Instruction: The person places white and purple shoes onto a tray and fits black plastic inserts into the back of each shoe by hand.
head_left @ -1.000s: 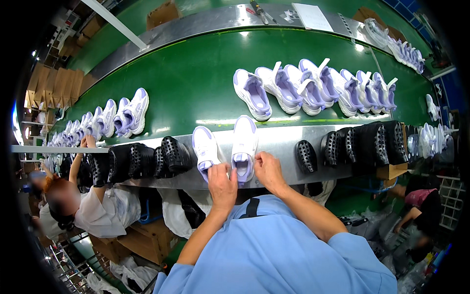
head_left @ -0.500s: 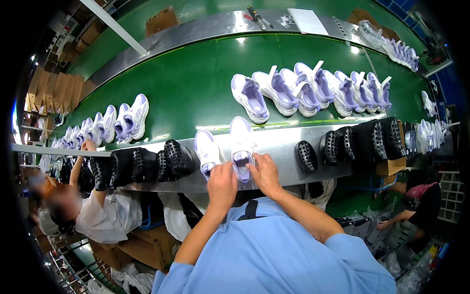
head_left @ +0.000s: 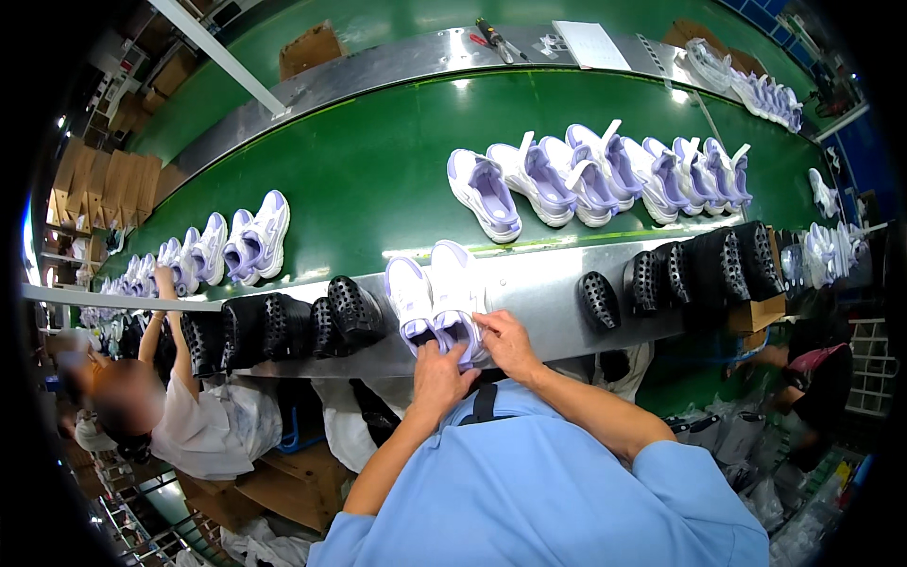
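Observation:
Two white-and-lavender sneakers stand side by side on the metal ledge in front of me, toes pointing away. My left hand (head_left: 440, 375) is bent at their heels, with its fingertips at the openings of the left sneaker (head_left: 408, 291) and the right sneaker (head_left: 455, 276). Closed at the outer collar of the right sneaker is my right hand (head_left: 511, 344), thumb and fingers on its edge. The fingertips of the left hand are partly hidden inside the shoes.
Black perforated shoe forms (head_left: 355, 310) line the ledge to the left, with more (head_left: 598, 300) to the right. Across the green belt (head_left: 368, 161) stand rows of similar sneakers (head_left: 484, 194). A co-worker (head_left: 203, 416) reaches over the belt at the left. Tools (head_left: 493, 40) and paper (head_left: 590, 44) lie beyond.
The two sneakers have come closer together, the right one shifting left and slightly nearer. My left hand has moved from between them to their heels; my right hand stays at the right sneaker.

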Tool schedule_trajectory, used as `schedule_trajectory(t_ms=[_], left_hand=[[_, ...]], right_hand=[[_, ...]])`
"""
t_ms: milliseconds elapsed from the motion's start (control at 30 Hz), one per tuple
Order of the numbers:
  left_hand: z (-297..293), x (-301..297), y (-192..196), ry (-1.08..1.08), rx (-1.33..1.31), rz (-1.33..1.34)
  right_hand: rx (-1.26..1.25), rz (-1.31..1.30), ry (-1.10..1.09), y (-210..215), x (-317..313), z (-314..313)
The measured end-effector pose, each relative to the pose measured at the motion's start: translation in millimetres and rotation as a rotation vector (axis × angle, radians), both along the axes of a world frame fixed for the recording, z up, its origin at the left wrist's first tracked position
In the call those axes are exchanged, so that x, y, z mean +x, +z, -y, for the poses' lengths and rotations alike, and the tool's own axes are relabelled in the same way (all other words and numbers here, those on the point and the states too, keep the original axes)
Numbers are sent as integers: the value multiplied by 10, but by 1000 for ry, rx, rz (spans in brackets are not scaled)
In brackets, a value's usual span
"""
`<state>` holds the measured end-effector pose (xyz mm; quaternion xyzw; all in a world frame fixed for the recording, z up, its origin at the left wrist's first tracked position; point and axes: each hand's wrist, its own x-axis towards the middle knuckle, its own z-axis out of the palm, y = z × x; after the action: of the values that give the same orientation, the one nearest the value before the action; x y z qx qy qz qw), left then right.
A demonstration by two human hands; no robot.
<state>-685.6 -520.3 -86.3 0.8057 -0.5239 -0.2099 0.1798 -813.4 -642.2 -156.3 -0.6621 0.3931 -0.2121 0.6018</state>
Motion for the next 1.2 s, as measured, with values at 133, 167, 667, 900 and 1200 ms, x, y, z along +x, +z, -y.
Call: schedule_trajectory(t_ms=[133, 167, 667, 900, 1200], left_hand=[[-125, 142, -243, 188, -126, -246], [-121, 128, -232, 178, -147, -270], [111, 35, -36, 146, -230, -156], [868, 662, 155, 249, -191, 263], [1539, 2052, -653, 307, -22, 298]], right_hand=[[196, 129, -83, 111, -78, -31], [182, 123, -129, 173, -116, 12], [61, 20, -284, 245, -253, 414], [-768, -528, -95, 426, -661, 1982], [-865, -959, 421, 310, -266, 2897]])
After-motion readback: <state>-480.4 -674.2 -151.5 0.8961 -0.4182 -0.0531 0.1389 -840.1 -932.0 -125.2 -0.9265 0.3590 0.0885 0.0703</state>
